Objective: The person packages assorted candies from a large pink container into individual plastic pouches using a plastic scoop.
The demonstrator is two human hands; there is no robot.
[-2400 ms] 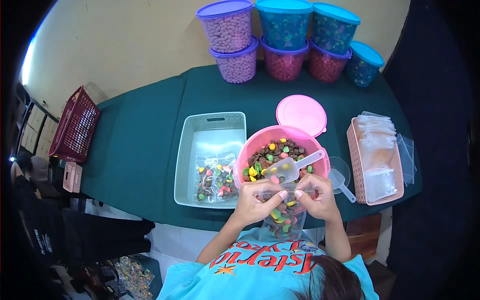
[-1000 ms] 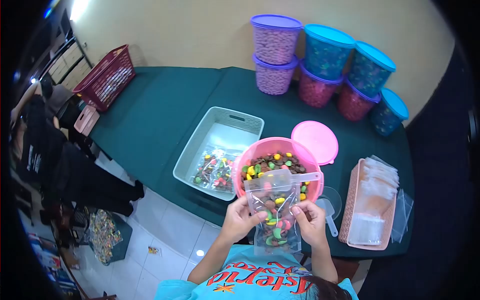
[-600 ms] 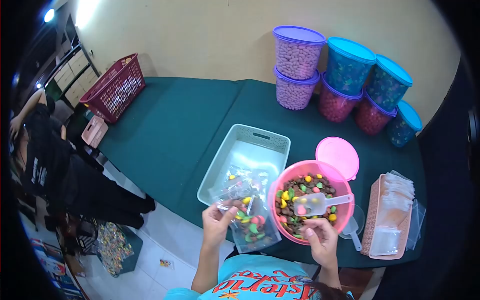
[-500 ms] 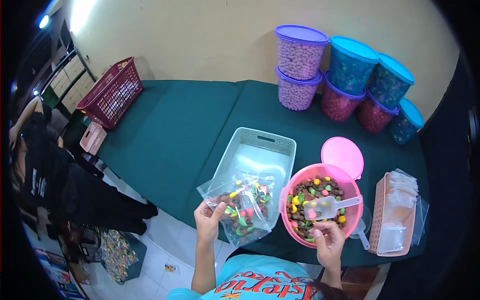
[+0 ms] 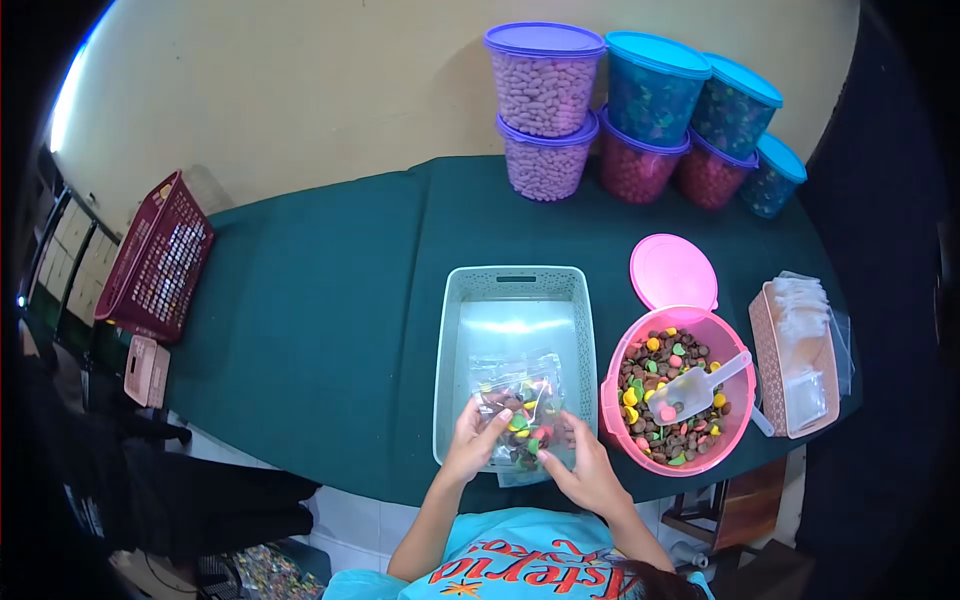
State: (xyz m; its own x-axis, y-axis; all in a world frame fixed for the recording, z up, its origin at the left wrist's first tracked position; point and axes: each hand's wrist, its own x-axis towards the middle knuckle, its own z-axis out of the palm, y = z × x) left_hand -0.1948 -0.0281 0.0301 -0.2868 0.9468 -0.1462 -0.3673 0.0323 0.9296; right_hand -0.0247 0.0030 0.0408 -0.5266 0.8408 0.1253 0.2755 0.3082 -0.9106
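Both my hands are on a clear plastic bag [image 5: 522,415] of brown, green, yellow and pink candies, over the near end of the pale green basket [image 5: 450,370]. My left hand [image 5: 472,440] grips the bag's left side, thumb on top. On its right side, my right hand [image 5: 583,468] has its thumb and fingers around the bag. Right of them stands a pink tub [image 5: 612,425] of mixed candies, with a clear scoop [image 5: 690,390] resting on the candies.
A pink lid [image 5: 673,272] lies behind the tub. Lidded tubs [image 5: 545,85] are stacked along the wall. At right is a small basket [image 5: 765,345] of plastic bags; at left, a maroon basket [image 5: 150,270]. A person in dark clothes [image 5: 200,490] is at the lower left.
My right hand has moved left from the pink tub and taken hold of the bag. The bag is now between both hands. The camera view has turned, shifting the scene.
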